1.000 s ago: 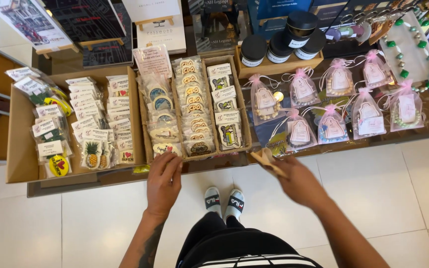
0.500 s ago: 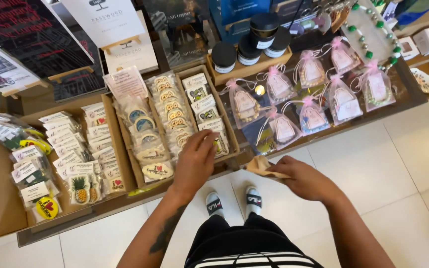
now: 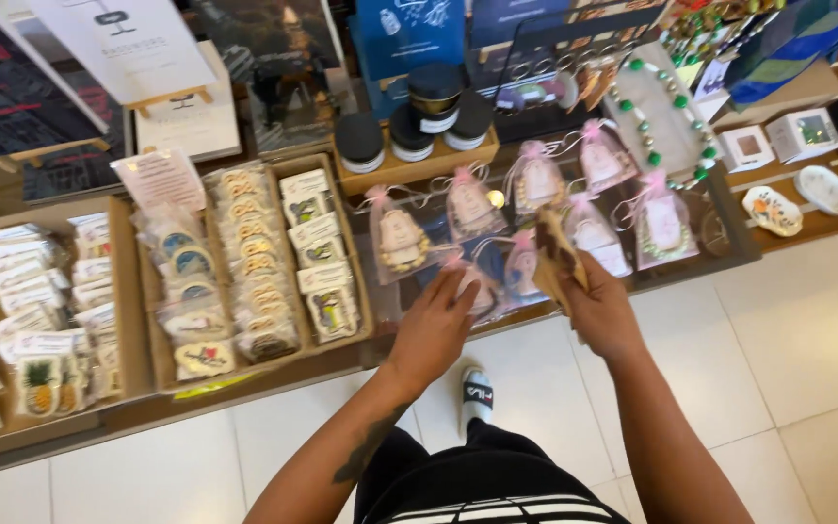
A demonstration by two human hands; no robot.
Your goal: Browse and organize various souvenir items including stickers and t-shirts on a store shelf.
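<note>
Before pink-ribboned sachets [image 3: 470, 206], hands: brown packet [image 3: 557, 258].

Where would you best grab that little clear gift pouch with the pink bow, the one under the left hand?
Pinch the pouch at its gathered neck below the pink bow, coming from above. It lies flat among close neighbours, so its sides are crowded. The left hand already rests on it.

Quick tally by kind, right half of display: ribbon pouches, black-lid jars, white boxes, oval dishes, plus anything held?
Pink-ribboned pouches: 8 (one partly under the left hand)
Black-lidded jars: 4
Small white boxes: 2
Oval dishes: 2
Brown packet in the right hand: 1
Total: 17
</note>
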